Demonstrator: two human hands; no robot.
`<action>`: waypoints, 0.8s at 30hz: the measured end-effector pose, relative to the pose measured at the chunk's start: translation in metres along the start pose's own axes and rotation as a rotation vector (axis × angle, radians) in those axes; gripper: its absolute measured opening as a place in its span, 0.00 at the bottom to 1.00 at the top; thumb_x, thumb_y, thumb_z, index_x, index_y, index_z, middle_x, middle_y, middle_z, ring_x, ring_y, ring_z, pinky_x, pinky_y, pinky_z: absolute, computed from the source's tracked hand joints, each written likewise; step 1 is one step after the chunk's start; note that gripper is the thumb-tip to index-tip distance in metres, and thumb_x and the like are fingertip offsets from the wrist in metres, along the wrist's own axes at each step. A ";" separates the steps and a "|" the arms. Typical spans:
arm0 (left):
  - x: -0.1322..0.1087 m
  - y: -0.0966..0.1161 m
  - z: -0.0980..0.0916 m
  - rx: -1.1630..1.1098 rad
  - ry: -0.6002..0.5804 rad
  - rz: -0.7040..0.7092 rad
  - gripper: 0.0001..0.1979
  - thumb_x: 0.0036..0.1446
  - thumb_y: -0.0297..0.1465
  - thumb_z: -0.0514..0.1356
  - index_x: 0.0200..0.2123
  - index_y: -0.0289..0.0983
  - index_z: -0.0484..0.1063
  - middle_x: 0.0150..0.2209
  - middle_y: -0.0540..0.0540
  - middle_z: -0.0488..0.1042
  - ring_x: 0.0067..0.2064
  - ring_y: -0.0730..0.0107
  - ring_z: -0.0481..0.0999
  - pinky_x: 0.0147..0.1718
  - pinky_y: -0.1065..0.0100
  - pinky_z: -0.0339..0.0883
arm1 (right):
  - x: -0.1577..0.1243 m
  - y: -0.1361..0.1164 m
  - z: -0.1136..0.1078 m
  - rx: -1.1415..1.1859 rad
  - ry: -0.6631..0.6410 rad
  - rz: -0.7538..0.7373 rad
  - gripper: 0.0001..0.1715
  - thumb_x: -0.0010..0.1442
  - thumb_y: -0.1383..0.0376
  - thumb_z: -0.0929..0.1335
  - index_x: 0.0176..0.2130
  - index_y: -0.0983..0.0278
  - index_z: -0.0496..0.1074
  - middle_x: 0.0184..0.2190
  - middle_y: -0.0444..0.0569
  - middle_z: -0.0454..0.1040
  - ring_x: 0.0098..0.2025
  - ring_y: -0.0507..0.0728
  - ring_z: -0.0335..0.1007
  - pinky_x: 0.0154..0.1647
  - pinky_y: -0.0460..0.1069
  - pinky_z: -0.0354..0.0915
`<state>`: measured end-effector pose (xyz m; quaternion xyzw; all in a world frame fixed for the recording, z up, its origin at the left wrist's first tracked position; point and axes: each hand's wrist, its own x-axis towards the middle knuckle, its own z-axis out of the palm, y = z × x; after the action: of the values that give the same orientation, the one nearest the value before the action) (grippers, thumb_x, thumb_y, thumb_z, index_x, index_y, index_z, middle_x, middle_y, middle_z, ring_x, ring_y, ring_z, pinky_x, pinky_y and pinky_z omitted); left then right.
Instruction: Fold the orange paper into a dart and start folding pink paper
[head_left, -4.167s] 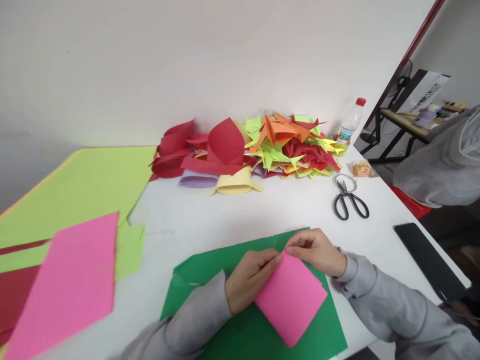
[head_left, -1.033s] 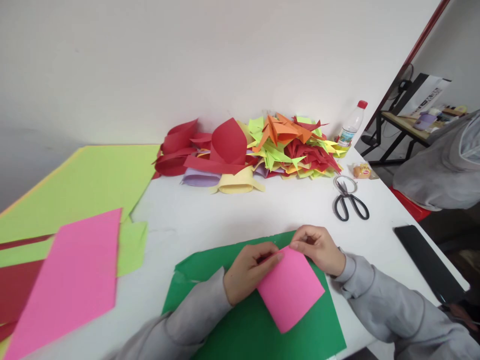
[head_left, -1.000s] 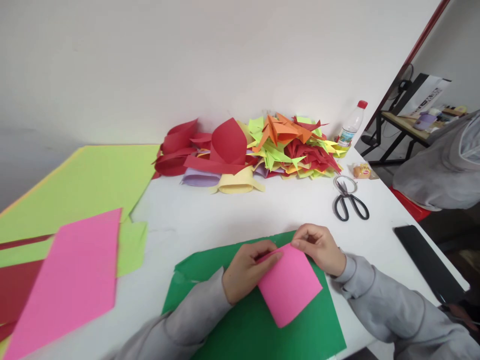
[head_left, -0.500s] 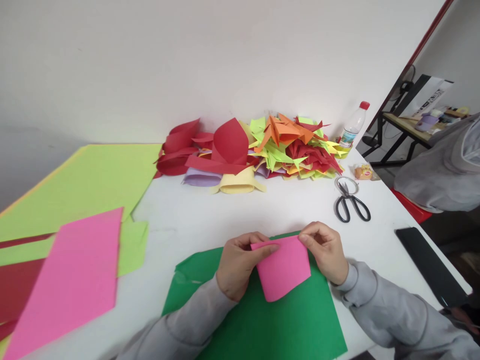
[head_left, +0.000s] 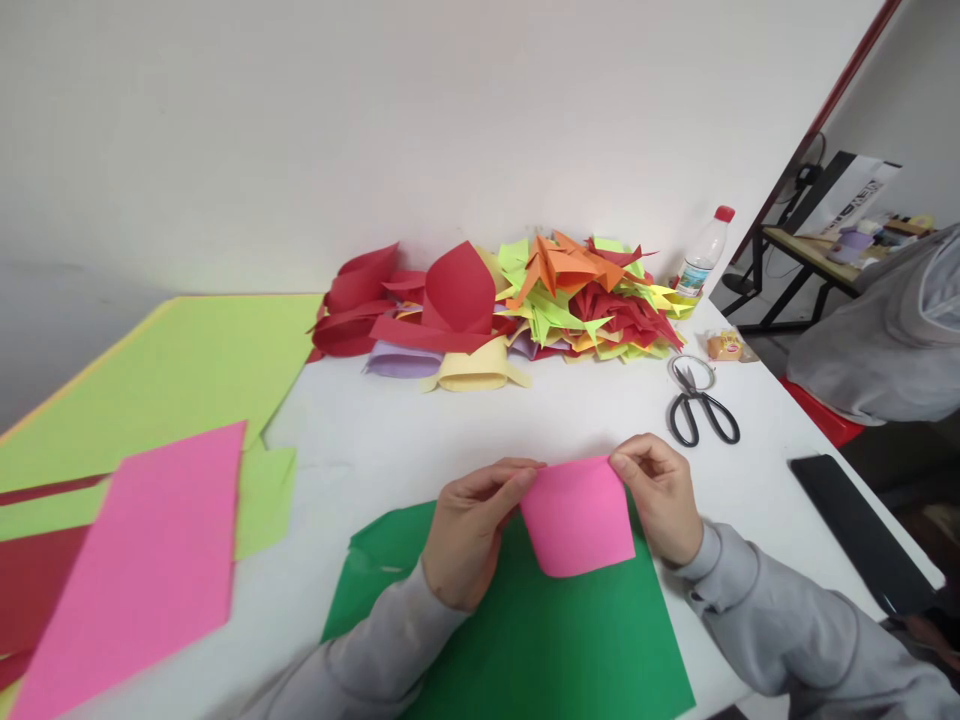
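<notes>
A small piece of pink paper (head_left: 579, 520) hangs between my two hands, its lower edge curved and its upper edge nearly straight. My left hand (head_left: 476, 530) pinches its upper left corner between thumb and fingers. At the upper right corner, my right hand (head_left: 660, 490) holds it in the same kind of pinch. Beneath the hands lies a large green sheet (head_left: 555, 650), creased at its upper left. Whether the pink paper is folded double cannot be made out.
Scissors (head_left: 701, 405) lie to the right, near a small wrapped snack (head_left: 724, 346) and a bottle (head_left: 703, 255). Folded paper shapes (head_left: 592, 290) are heaped along the wall beside rolled red pieces (head_left: 459, 295). Leftward are a larger pink sheet (head_left: 142, 570) and lime sheets (head_left: 217, 365). A black slab (head_left: 862, 530) rests at the right edge.
The pink paper has moved slightly up and to the right. My left thumb has drawn back to the paper's corner, and my right hand has shifted a little rightward.
</notes>
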<state>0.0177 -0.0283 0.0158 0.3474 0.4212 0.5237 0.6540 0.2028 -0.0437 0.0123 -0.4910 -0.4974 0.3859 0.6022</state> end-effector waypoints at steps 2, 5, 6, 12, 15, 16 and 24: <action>-0.001 0.001 -0.002 0.060 -0.037 0.058 0.09 0.44 0.38 0.70 0.24 0.38 0.81 0.32 0.46 0.79 0.35 0.69 0.74 0.30 0.73 0.69 | 0.001 -0.002 -0.001 0.000 0.012 -0.022 0.09 0.54 0.61 0.72 0.27 0.62 0.72 0.22 0.42 0.71 0.25 0.50 0.63 0.26 0.45 0.61; -0.002 0.001 -0.005 0.172 -0.037 0.194 0.07 0.48 0.36 0.67 0.26 0.39 0.81 0.33 0.46 0.79 0.36 0.68 0.74 0.31 0.73 0.70 | 0.000 -0.004 -0.002 0.003 0.014 -0.034 0.08 0.54 0.61 0.72 0.27 0.62 0.72 0.21 0.42 0.71 0.25 0.50 0.63 0.26 0.45 0.61; -0.002 0.000 -0.006 0.208 -0.021 0.242 0.06 0.49 0.35 0.66 0.26 0.39 0.81 0.34 0.46 0.79 0.36 0.68 0.74 0.29 0.73 0.69 | 0.000 -0.005 -0.002 0.007 0.011 -0.030 0.08 0.54 0.61 0.72 0.27 0.62 0.72 0.21 0.42 0.71 0.25 0.50 0.63 0.26 0.45 0.61; -0.002 -0.007 -0.009 0.311 0.010 0.284 0.09 0.52 0.35 0.64 0.24 0.38 0.79 0.31 0.47 0.77 0.33 0.69 0.72 0.27 0.73 0.67 | -0.002 -0.003 -0.001 0.008 0.007 -0.002 0.09 0.54 0.61 0.72 0.26 0.62 0.72 0.21 0.41 0.70 0.24 0.49 0.63 0.25 0.45 0.61; -0.001 -0.010 -0.010 0.329 -0.077 0.177 0.12 0.53 0.39 0.62 0.27 0.36 0.78 0.30 0.47 0.76 0.34 0.68 0.72 0.33 0.70 0.67 | -0.002 -0.001 -0.001 -0.006 0.009 0.001 0.09 0.55 0.61 0.71 0.27 0.62 0.72 0.21 0.41 0.70 0.24 0.49 0.63 0.25 0.45 0.61; -0.001 -0.010 -0.010 0.348 -0.107 0.148 0.13 0.54 0.40 0.62 0.27 0.36 0.78 0.30 0.48 0.75 0.35 0.67 0.71 0.33 0.69 0.67 | -0.002 -0.001 -0.001 -0.012 0.010 0.002 0.09 0.55 0.61 0.71 0.27 0.62 0.71 0.21 0.41 0.70 0.24 0.50 0.62 0.25 0.45 0.61; -0.003 -0.008 -0.006 0.489 -0.083 0.123 0.20 0.54 0.45 0.60 0.20 0.36 0.72 0.22 0.51 0.68 0.27 0.70 0.65 0.28 0.69 0.63 | 0.000 0.002 -0.001 -0.016 0.037 0.019 0.09 0.54 0.60 0.71 0.27 0.62 0.72 0.21 0.41 0.69 0.24 0.49 0.62 0.25 0.45 0.60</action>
<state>0.0149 -0.0326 0.0064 0.5411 0.4864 0.4303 0.5342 0.2038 -0.0431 0.0106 -0.5075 -0.4845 0.3786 0.6036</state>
